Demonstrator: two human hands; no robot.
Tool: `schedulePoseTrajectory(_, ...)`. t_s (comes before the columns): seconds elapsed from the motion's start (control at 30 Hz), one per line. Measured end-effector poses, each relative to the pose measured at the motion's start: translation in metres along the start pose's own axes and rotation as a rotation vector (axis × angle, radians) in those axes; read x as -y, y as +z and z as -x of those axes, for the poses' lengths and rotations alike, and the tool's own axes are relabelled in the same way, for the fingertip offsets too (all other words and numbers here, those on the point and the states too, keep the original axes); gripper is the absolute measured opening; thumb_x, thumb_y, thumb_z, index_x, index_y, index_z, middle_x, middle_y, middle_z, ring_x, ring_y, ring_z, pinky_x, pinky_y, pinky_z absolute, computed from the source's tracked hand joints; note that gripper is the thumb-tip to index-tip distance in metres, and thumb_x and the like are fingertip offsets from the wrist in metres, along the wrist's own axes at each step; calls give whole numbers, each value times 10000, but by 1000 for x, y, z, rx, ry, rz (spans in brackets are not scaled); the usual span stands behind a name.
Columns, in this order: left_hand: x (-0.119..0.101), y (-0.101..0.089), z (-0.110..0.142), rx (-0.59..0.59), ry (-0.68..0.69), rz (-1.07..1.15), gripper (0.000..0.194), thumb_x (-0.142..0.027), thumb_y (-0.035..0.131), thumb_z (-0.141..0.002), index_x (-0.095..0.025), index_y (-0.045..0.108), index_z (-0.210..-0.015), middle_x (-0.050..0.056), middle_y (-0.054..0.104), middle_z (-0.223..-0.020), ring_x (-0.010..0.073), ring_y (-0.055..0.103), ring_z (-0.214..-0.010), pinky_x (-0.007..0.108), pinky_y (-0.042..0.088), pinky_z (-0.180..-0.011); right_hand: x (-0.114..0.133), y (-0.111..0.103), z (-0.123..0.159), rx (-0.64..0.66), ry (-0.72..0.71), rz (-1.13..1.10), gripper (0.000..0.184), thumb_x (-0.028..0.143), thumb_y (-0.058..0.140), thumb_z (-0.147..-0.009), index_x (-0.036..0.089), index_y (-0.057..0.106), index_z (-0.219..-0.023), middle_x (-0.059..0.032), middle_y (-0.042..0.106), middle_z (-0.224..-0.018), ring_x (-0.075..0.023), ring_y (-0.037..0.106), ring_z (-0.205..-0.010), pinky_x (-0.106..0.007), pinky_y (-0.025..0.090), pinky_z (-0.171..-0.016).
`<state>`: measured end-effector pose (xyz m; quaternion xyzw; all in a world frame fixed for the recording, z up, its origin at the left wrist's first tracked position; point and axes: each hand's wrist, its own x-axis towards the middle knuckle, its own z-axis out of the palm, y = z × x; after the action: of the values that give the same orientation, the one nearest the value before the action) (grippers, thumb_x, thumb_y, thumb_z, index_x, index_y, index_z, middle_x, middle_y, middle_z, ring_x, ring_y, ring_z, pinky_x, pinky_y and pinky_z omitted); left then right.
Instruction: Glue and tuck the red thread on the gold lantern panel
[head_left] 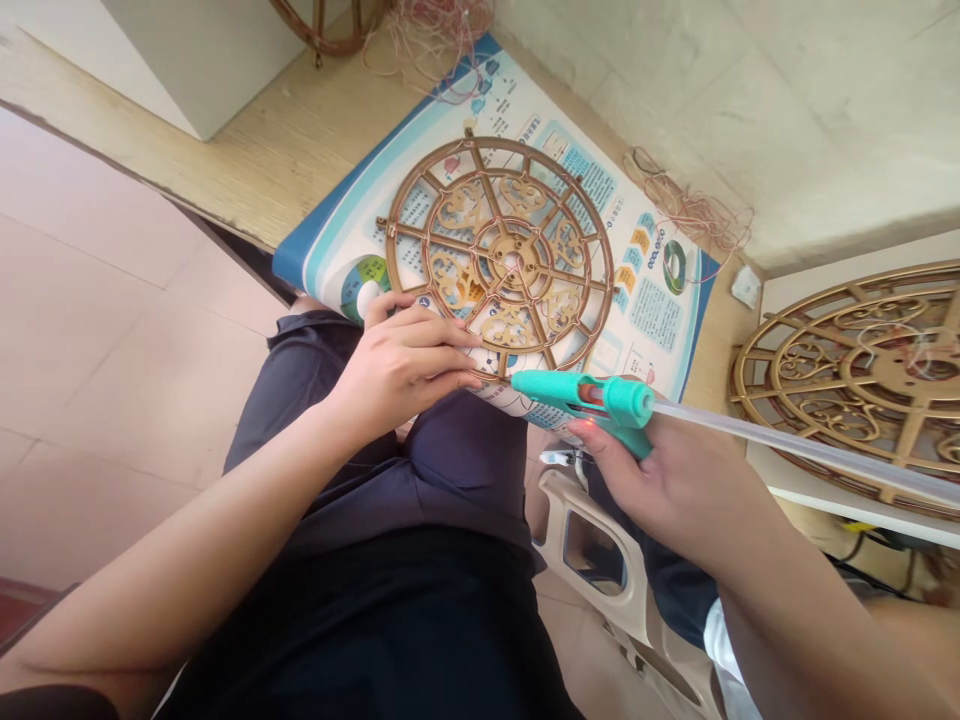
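Observation:
A round gold-coloured frame [496,245], with spokes, rings and scroll ornaments, lies flat before me. Along its near left rim, my left hand [412,355] is closed, its fingertips pressed on the edge and its thumb near the ring. My right hand [675,480] is wrapped round a teal hot glue gun [559,388], whose small red light glows. The gun's nozzle points left at the near rim, close to my left fingertips; whether it touches is unclear. From the gun's back a long clear glue stick [787,448] sticks out to the right.
A printed poster [645,310] covers the wooden table [247,170] under the frame. Another gold frame [847,375] lies at right. Tangled pink wire [442,35] sits at the back, more wire [694,210] by the wall. A white box [172,60] stands upper left; a beige plastic chair [637,580] is below.

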<state>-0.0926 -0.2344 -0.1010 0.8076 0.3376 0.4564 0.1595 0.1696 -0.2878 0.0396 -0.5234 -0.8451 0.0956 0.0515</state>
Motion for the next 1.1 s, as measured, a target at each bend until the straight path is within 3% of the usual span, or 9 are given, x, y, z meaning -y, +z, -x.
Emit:
schedulePoseTrajectory(0.37, 1, 1, 0, 3, -1, 4, 135, -358, 827, -927, -235, 784, -961, -2, 821, -1080, 217, 756, -1014, 443, 402, -1066, 3, -2, -4, 73, 100, -23, 318, 411, 500, -1062, 177, 714, -1058, -83, 744, -837, -245, 737, -758, -300, 510, -598)
schedulePoseTrajectory(0.57, 1, 1, 0, -8, 4, -4, 145, -369, 826, -926, -234, 777, -941, -4, 824, -1071, 211, 758, -1001, 435, 419, -1057, 2, -3, -4, 75, 106, -17, 354, 442, 497, -1055, 178, 731, -1090, -50, 679, -695, -237, 682, -640, -306, 480, -567)
schedulePoseTrajectory(0.7, 1, 1, 0, 7, -14, -2, 147, -392, 814, -941, -247, 788, -944, -3, 827, -1084, 210, 764, -1008, 443, 419, -1065, 1, -3, -6, 49, 53, 17, 315, 417, 512, -1058, 182, 722, -1043, -61, 716, -739, -239, 673, -612, -315, 466, -542)
schedulePoseTrajectory(0.87, 1, 0, 0, 15, -32, -1, 165, -419, 795, -956, -256, 799, -931, -1, 830, -1086, 205, 767, -1010, 443, 423, -1068, 2, -3, -6, 65, 53, -23, 273, 361, 514, -1052, 178, 713, -1094, -89, 766, -890, -268, 757, -801, -325, 546, -632)
schedulePoseTrajectory(1.1, 0, 0, -1, 26, -45, -4, 171, -429, 788, -960, -259, 798, -935, -2, 828, -1082, 210, 761, -1020, 453, 413, -1067, 0, -4, -6, 110, 117, -61, 317, 426, 507, -1051, 202, 732, -1033, -65, 734, -796, -249, 716, -707, -333, 540, -629)
